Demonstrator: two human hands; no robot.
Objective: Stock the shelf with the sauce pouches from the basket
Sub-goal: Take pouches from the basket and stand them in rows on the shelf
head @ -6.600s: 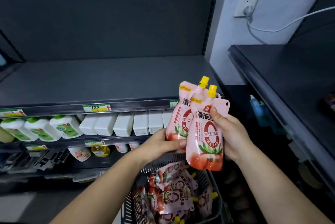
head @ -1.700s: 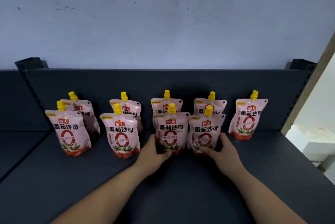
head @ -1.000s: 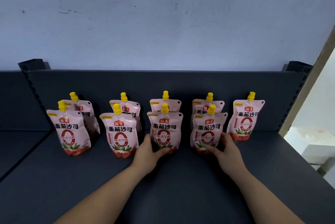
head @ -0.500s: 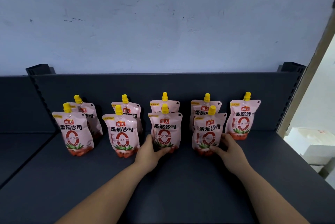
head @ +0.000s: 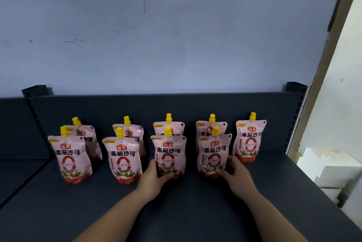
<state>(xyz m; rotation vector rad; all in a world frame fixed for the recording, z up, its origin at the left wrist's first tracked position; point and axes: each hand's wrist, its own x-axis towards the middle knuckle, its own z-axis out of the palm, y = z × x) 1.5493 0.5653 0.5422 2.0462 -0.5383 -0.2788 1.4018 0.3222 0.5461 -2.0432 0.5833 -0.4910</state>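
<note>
Several pink sauce pouches with yellow caps stand upright in two rows on the dark shelf (head: pixel 195 212). My left hand (head: pixel 154 178) grips the base of the front middle pouch (head: pixel 168 153). My right hand (head: pixel 236 173) holds the base of the front right pouch (head: pixel 214 153). Both pouches rest on the shelf. A single pouch (head: pixel 249 139) stands alone at the far right, behind my right hand. The basket is out of view.
The shelf's back panel (head: pixel 176 104) rises behind the pouches, with a pale wall above. A seam splits the shelf at the left (head: pixel 25 183). White boxes (head: pixel 331 169) sit beyond the shelf's right edge, past a tan post (head: pixel 321 77).
Since 1.7 s ago both hands have spread the two front pouches a little apart and straightened them. My hands stay on their bases. The camera has tilted up slightly.
</note>
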